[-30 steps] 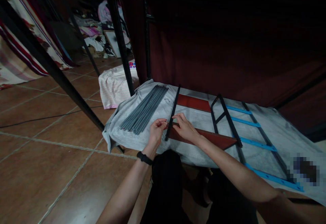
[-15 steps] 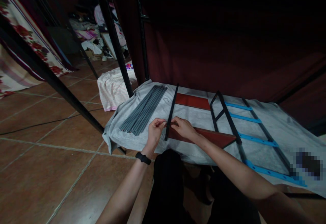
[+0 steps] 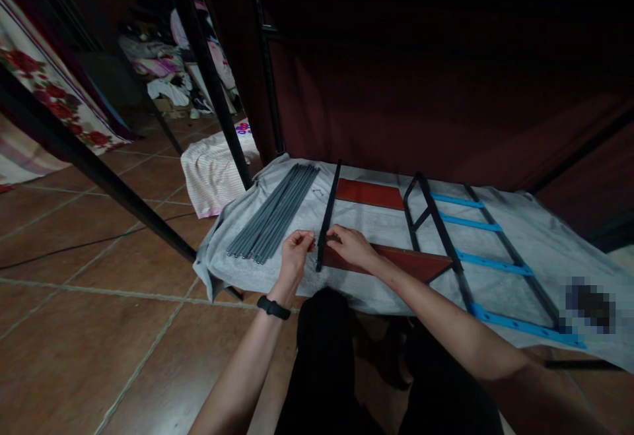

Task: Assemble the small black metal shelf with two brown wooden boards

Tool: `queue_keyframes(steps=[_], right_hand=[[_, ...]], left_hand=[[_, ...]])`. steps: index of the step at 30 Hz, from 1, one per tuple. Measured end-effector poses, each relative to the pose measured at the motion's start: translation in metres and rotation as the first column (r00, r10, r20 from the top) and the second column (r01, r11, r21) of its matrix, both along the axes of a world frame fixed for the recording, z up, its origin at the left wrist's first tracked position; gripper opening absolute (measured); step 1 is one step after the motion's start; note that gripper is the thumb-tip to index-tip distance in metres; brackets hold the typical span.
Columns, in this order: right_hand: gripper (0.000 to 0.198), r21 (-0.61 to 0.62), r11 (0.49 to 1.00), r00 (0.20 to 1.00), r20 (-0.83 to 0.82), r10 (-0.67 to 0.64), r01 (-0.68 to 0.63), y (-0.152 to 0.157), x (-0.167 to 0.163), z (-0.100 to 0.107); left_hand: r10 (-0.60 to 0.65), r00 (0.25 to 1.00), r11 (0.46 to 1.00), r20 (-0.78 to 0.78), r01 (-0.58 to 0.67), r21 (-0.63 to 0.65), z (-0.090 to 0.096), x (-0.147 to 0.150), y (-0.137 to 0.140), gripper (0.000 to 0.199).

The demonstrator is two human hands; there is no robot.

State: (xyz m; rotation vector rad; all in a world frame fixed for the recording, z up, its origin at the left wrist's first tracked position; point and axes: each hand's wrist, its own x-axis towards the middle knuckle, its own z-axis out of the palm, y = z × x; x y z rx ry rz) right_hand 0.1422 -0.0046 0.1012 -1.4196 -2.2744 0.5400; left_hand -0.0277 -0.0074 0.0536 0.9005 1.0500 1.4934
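My left hand [image 3: 295, 251], with a dark band on the wrist, is closed in a pinch just left of a black metal bar [image 3: 329, 214]. A small, thin metal piece, seemingly a screw, shows at its fingertips, too small to make out well. My right hand [image 3: 354, 247] has its fingers bent together at the bar's other side, over the end of a reddish-brown panel [image 3: 411, 262]. What its fingertips grip is hidden. A second such panel [image 3: 369, 193] lies farther back, between the bar and a black frame [image 3: 436, 217].
Grey rods [image 3: 272, 214] lie bundled on the grey cloth [image 3: 238, 273] at the left. Small metal pieces [image 3: 318, 191] lie beside them. Blue crossbars [image 3: 495, 261] join dark rails at the right. Black posts [image 3: 205, 72] and a dark red curtain [image 3: 396, 111] surround the cloth-covered surface.
My left hand has drawn slightly left, away from the black bar, widening the gap between my hands. My right hand stays at the bar. The view has shifted a little.
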Motion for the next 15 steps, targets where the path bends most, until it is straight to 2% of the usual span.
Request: queue_keyframes(steps=[4, 10, 15], right_hand=[[0.014, -0.013, 1.0, 1.0, -0.01, -0.016, 0.016, -0.0005, -0.0006, 0.001], [0.014, -0.027, 0.999, 1.0, -0.023, -0.02, 0.019, -0.0009, -0.0001, 0.0024], [0.016, -0.023, 0.999, 1.0, -0.009, -0.027, 0.027, -0.0006, -0.0002, 0.0031]], left_hand=[[-0.08, 0.996, 0.997, 0.023, 0.08, 0.005, -0.0002, -0.0064, 0.0018, 0.025], [-0.116, 0.991, 0.993, 0.061, 0.115, 0.018, 0.0025, -0.0074, -0.0018, 0.027], [-0.054, 0.993, 0.998, 0.103, 0.058, -0.038, 0.0067, -0.0001, -0.0037, 0.034]])
